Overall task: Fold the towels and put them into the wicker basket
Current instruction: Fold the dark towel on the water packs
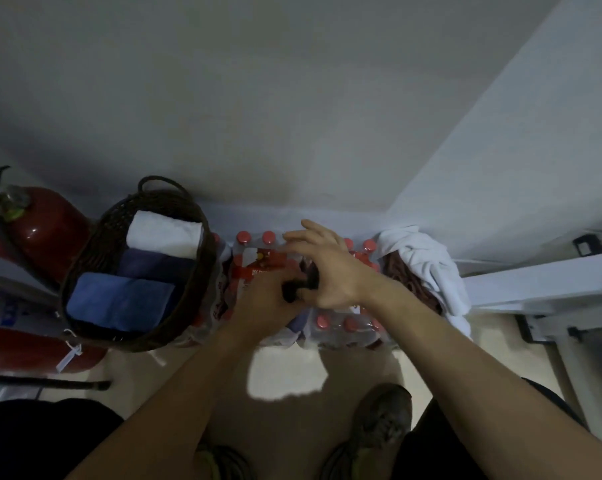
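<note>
- Left hand (pixel 265 299): fingers curled round a small dark bundle (pixel 297 287), likely a dark towel; cloth mostly hidden, identity uncertain.
- Right hand (pixel 327 268): thumb and lower fingers pinch the same bundle from the right; upper fingers spread and raised. Both grips meet over the middle of the scene.
- Work surface: shrink-wrapped pack of red-capped bottles (pixel 327 322) on the floor, directly under the hands; serves as the counter.
- Wicker basket (pixel 85 268), left of the pack and just beside it: holds three folded towels in a row, namely a white towel (pixel 164 233) at the far end, a dark purple towel (pixel 154 266) in the middle, a blue towel (pixel 119 301) nearest.
- Right of the pack: unfolded white towel (pixel 427 268) draped over a reddish-brown cloth (pixel 406 278), heaped against the wall.
- Far left: red fire extinguisher (pixel 46 233).
- Progress estimate: three towels done; one in hand mid-fold; at least two remain. Roughly half complete.
</note>
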Available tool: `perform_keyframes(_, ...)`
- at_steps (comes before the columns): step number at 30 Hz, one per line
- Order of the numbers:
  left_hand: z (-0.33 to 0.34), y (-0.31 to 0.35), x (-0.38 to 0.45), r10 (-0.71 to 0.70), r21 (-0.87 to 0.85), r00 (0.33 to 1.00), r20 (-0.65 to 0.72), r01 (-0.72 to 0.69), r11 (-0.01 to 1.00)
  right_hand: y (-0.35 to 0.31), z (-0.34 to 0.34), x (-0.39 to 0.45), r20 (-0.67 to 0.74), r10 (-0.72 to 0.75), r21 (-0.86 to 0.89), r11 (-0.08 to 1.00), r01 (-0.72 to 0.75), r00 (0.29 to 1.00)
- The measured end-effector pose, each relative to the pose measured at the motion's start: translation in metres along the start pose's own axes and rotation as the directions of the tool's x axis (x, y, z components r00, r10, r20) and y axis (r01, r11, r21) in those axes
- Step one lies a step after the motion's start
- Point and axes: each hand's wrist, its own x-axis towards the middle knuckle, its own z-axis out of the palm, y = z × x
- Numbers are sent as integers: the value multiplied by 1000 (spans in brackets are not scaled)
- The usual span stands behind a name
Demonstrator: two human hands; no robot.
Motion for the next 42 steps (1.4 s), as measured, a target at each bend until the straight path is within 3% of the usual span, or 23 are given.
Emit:
perform_keyframes(2, 3, 11, -1, 50, -62, 993, 110, -44, 997, 8, -16, -12, 149, 49, -142, 989, -28, 988)
perform_keyframes(4, 10, 17, -2, 56, -110, 989, 138, -41, 993, 17, -27, -27, 271, 111, -157, 985, -70, 956)
perform_keyframes(7, 21, 21, -2, 28, -91, 991, 127, -17, 996, 28, -29, -51, 396, 183, -55, 983, -176, 900)
perform_keyframes(10, 31, 19, 4, -95, -211, 989, 113, 118, 970, 50, -19, -68, 430, 225, 6, 968, -252, 874)
perform_keyframes(12, 38, 14, 8, -183, -244, 973, 138, 213, 946, 67, -16, -78, 472, 236, 148, 929, -340, 849)
perform_keyframes(14, 44, 10, 14, -261, -293, 935, 240, 326, 899, 85, -14, -87, 553, 251, 333, 807, -487, 795)
perform_keyframes(17, 55, 2, 23, -318, -410, 894, 315, 430, 804, 113, -4, -98, 633, 287, 536, 508, -675, 719)
perform_keyframes(20, 70, -5, 32, -419, -456, 886, 200, 463, 760, 138, 11, -101, 582, 365, 645, 336, -686, 726)
perform_keyframes(23, 86, -11, 41, -482, -449, 875, 48, 450, 772, 154, 21, -93, 410, 553, 794, 174, -582, 725)
perform_keyframes(24, 92, -13, 43, -480, -417, 877, -10, 432, 800, 159, 25, -89, 342, 631, 804, 186, -564, 696)
perform_keyframes(25, 96, -15, 44, -463, -351, 883, -79, 410, 842, 164, 27, -87, 250, 702, 760, 285, -584, 667)
perform_keyframes(26, 100, -18, 43, -432, -255, 890, -149, 387, 886, 168, 28, -85, 130, 736, 630, 456, -629, 664)
perform_keyframes(27, 104, -21, 41, -383, -140, 900, -208, 360, 922, 171, 28, -84, 32, 724, 454, 604, -655, 689)
perform_keyframes(29, 112, -28, 33, -240, 90, 939, -245, 268, 959, 169, 26, -84, -53, 618, 265, 766, -586, 784)
perform_keyframes(31, 125, -32, 23, -78, 229, 976, -203, 125, 965, 161, 25, -82, -36, 519, 290, 824, -487, 854)
perform_keyframes(34, 145, -40, 8, 42, 254, 999, -15, -37, 966, 147, 30, -79, 113, 357, 285, 883, -374, 927)
perform_keyframes(37, 154, -55, -4, 55, 264, 986, 157, -95, 960, 146, 41, -84, 261, 283, 201, 919, -338, 923)
perform_keyframes(42, 153, -67, -10, 79, 251, 977, 199, -129, 959, 148, 53, -94, 220, 285, 170, 931, -324, 933)
